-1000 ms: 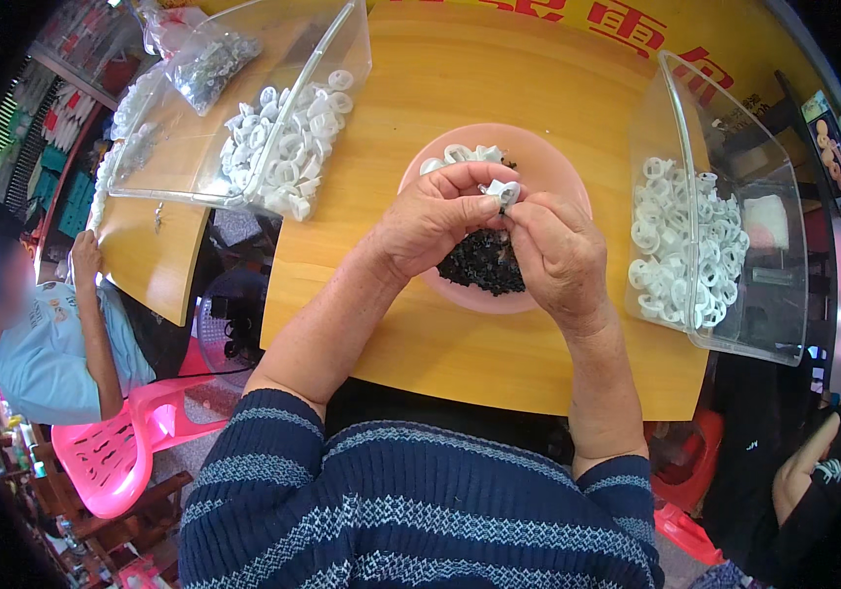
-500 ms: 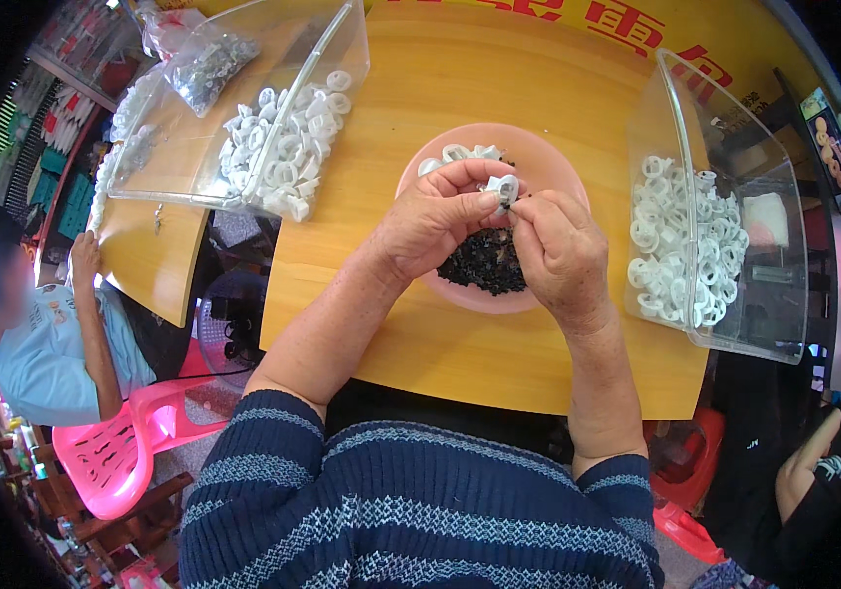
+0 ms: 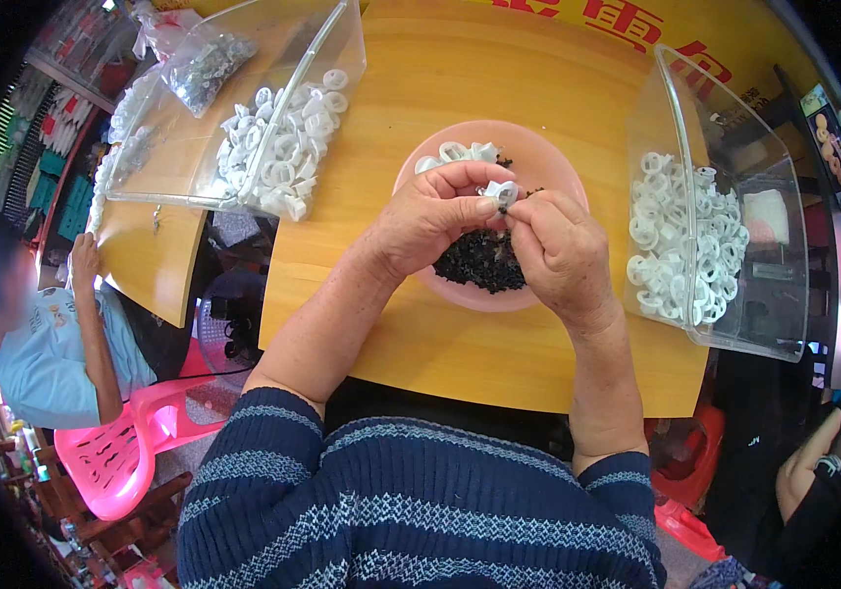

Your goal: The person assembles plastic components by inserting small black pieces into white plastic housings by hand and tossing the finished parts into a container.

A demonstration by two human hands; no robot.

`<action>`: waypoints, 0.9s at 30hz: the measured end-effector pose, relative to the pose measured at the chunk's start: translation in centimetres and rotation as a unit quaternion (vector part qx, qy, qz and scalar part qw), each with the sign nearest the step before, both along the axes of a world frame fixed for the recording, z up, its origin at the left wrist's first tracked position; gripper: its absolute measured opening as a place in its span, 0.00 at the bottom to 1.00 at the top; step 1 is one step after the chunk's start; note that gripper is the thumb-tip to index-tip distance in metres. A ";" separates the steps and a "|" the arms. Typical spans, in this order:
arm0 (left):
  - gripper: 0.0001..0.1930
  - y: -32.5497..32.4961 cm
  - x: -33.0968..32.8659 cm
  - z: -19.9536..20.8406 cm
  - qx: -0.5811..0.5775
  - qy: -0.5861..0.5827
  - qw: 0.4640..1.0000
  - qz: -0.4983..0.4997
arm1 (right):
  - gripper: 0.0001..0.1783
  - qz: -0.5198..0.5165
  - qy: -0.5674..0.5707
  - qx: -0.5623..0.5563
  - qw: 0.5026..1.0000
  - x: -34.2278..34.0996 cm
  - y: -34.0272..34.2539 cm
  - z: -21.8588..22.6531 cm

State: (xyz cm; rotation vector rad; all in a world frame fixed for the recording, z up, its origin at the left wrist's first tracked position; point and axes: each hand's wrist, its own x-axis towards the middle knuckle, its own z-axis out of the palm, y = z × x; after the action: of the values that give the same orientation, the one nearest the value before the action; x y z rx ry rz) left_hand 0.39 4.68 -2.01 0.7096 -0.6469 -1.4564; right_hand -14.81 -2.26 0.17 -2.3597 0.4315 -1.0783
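Note:
Between thumb and fingers, my left hand (image 3: pixel 432 218) grips a white ring-shaped plastic part (image 3: pixel 501 192). My right hand (image 3: pixel 560 245) is closed in a pinch at the part's lower right edge, on a tiny black piece (image 3: pixel 503 208) that shows only partly. Both hands are over a round pink plate (image 3: pixel 548 157). On that plate lies a heap of small black pieces (image 3: pixel 479 265), partly covered by my hands. Several more white ring-shaped parts (image 3: pixel 455 152) rest along its far left side.
A clear plastic bin (image 3: pixel 337 59) with many white parts and a bag of dark small pieces (image 3: pixel 207 71) stands at the far left. Another clear bin (image 3: pixel 784 334) of white parts is on the right. A person in a light blue shirt (image 3: pixel 67 344) sits left, beside a pink chair (image 3: pixel 111 461).
The white part has tipped slightly in my left fingers, its opening facing a little differently. Both hands stay almost in place, and the whole view has shifted slightly.

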 end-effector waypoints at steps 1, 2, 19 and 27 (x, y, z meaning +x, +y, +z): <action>0.17 0.0 0.1 0.0 0.001 -0.022 1.000 -0.010 | 0.04 0.012 0.021 -0.003 1.000 -0.2 -0.2 0.1; 0.17 -0.1 0.3 0.0 0.002 -0.021 1.000 -0.011 | 0.04 0.023 0.042 -0.006 0.999 -0.4 -0.3 0.1; 0.11 0.2 0.0 0.6 0.050 0.017 0.998 -0.028 | 0.11 0.103 -0.039 0.480 0.870 -0.1 -0.8 0.0; 0.11 0.3 0.1 0.9 0.060 -0.007 0.998 -0.036 | 0.13 0.159 -0.042 0.564 0.809 0.0 -1.1 -0.3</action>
State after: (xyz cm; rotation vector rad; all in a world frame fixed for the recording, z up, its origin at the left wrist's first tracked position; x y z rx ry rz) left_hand 0.47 5.02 -1.08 0.7968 -0.6038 -1.5681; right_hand -14.78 -3.38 -0.11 -1.2357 0.4417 -0.4941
